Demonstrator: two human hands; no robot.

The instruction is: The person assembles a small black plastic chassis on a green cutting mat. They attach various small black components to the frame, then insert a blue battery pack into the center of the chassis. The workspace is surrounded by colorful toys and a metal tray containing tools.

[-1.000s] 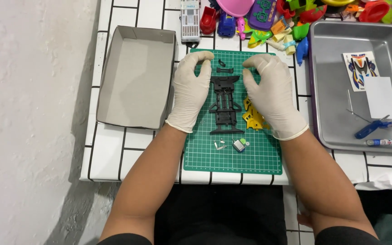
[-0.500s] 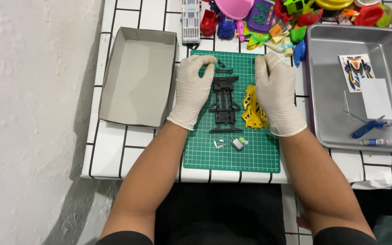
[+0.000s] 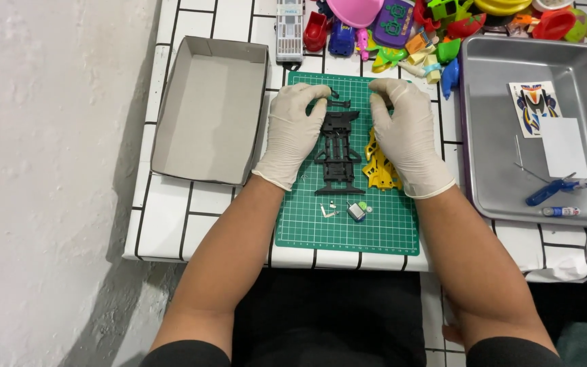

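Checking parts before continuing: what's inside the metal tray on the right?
The metal tray holds a sticker sheet, a white card, a blue-handled tool and a small tube. Whatever lies under the card is hidden.

A black toy-car chassis [image 3: 338,153] lies flat, lengthwise, on the green mat [image 3: 307,224]. Yellow plastic parts [image 3: 378,170] lie just beside its right edge, partly hidden.

an empty grey cardboard box [image 3: 208,112] stood on the white tiled table [image 3: 178,211], left of the green cutting mat [image 3: 375,234]. a metal tray [image 3: 490,136] on the right held a sticker sheet [image 3: 535,107], a white card [image 3: 565,147] and a blue-handled tool [image 3: 548,191]. many colourful plastic toys [image 3: 409,27] lay along the far edge. a small motor [image 3: 357,211] was on the mat.
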